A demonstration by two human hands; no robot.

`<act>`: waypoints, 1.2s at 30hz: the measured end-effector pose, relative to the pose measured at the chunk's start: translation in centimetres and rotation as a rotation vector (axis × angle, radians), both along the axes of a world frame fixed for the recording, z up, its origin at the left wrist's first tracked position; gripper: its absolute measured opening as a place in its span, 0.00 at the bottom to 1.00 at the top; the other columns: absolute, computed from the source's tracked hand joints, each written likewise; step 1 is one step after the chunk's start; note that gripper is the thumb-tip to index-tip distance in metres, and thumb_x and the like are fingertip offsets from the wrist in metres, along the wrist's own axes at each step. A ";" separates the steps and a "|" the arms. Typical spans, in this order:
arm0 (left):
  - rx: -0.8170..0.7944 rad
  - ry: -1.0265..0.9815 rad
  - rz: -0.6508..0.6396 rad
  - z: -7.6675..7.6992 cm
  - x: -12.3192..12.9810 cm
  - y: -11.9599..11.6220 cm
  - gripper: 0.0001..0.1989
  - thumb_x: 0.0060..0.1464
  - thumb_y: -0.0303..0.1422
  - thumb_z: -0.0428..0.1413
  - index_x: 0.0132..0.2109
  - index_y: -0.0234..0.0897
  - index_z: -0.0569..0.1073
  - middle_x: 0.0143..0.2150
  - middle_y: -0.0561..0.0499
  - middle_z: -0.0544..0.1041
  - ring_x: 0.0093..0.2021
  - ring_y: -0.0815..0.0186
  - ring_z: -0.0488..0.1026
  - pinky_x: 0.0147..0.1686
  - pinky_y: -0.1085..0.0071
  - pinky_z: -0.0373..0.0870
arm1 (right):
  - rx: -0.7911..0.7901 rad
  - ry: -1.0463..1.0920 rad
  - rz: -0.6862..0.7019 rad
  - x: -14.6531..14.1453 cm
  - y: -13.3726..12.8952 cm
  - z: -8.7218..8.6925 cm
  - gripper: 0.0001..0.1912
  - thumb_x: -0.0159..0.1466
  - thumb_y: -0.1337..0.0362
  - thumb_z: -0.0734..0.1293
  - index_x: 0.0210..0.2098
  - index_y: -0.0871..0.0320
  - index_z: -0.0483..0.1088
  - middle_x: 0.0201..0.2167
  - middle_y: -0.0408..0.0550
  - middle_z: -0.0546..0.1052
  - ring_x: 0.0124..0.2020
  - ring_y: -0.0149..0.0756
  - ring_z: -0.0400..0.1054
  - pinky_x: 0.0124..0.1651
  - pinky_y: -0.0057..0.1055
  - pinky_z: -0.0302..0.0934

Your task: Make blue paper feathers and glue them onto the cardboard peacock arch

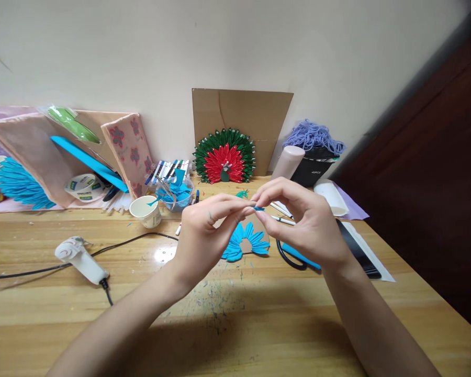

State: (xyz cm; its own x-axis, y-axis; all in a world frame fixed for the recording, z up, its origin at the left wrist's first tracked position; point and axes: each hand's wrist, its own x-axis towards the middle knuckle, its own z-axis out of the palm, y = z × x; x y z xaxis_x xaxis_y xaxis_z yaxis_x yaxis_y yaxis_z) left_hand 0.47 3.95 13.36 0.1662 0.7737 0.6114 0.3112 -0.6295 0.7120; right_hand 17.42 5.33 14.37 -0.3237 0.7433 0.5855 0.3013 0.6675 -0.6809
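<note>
Above the middle of the table, my left hand [212, 230] and my right hand [308, 222] meet at the fingertips. Both are closed in a pinch on a small blue paper piece [259, 208], mostly covered by the fingers. Below and behind them lies a cardboard base [245, 246] with blue paper petals [259, 240] arranged around it, partly hidden by my left hand. Beyond my left hand, a clear bowl [184, 201] holds blue paper scraps [178, 186] and scissors [168, 191].
A white glue gun [80, 259] with a black cord lies at left, near a paper cup [146, 212]. A red and green paper peacock [225, 157] leans on cardboard [255, 112]. Pink boxes [129, 141] stand back left; a black bag [314, 166] holds purple yarn [314, 136].
</note>
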 end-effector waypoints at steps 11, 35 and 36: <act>-0.051 0.019 -0.020 0.2 -0.1 0.1 0.08 0.57 0.31 0.53 0.35 0.39 0.78 0.31 0.50 0.78 0.31 0.69 0.72 0.34 0.73 0.67 | 0.036 -0.041 -0.018 0.1 0.0 0.2 0.03 0.58 0.70 0.65 0.30 0.56 0.69 0.32 0.46 0.74 0.36 0.36 0.69 0.39 0.35 0.65; -0.692 -0.246 -0.239 -0.1 -0.8 1.9 0.12 0.50 0.41 0.58 0.36 0.38 0.79 0.33 0.48 0.80 0.30 0.70 0.72 0.36 0.72 0.70 | 0.322 -0.232 -0.075 0.3 0.8 -0.2 0.05 0.60 0.69 0.66 0.35 0.54 0.71 0.37 0.48 0.74 0.41 0.38 0.69 0.43 0.38 0.66; -0.685 -0.249 -0.231 -0.1 -0.8 1.9 0.12 0.50 0.41 0.58 0.36 0.38 0.79 0.34 0.47 0.80 0.30 0.70 0.72 0.36 0.72 0.70 | 0.282 -0.209 -0.077 0.2 0.7 -0.2 0.04 0.59 0.69 0.66 0.35 0.55 0.71 0.36 0.48 0.74 0.40 0.38 0.69 0.43 0.37 0.66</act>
State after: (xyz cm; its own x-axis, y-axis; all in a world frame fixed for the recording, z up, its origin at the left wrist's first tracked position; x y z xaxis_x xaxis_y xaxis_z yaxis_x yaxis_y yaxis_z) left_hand -0.33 5.84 13.24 0.2902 0.9558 0.0478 0.0048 -0.0514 0.9987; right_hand 17.66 6.05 14.15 -0.4072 0.5889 0.6981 0.4710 0.7903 -0.3919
